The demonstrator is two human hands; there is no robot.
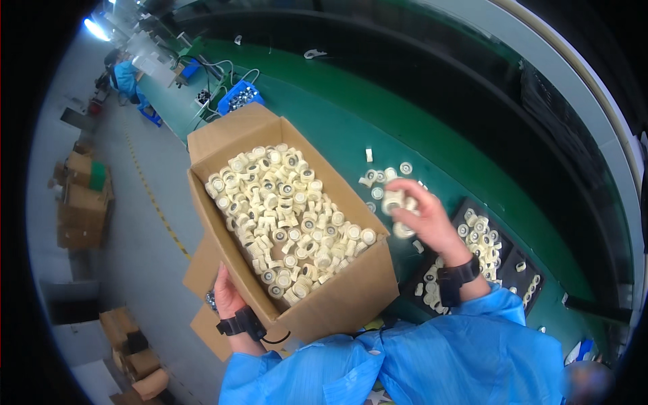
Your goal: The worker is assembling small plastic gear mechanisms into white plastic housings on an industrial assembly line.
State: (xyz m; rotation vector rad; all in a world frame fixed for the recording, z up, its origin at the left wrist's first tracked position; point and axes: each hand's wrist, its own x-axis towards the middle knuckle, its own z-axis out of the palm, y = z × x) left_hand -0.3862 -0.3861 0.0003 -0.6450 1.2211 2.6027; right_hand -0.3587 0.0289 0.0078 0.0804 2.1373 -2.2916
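Note:
An open cardboard box [351,300] full of small cream-coloured ribbed plastic wheels [283,216] tilts in front of me. My left hand [228,291] grips the box's near left side, its fingers partly hidden. Beyond the right wall of the box, my right hand [426,214] is closed round several of the same cream wheels [393,201], slightly blurred. A few loose wheels [376,177] lie on the green tabletop [331,135] just past that hand. Under my right forearm, a black tray [516,260] holds more of these wheels.
A blue bin [237,98] of small metal parts stands on the bench behind the box. Farther back left, a person in blue [125,77] sits at the bench. Cardboard boxes [84,206] stand on the floor to the left. A dark panel edges the bench's far side.

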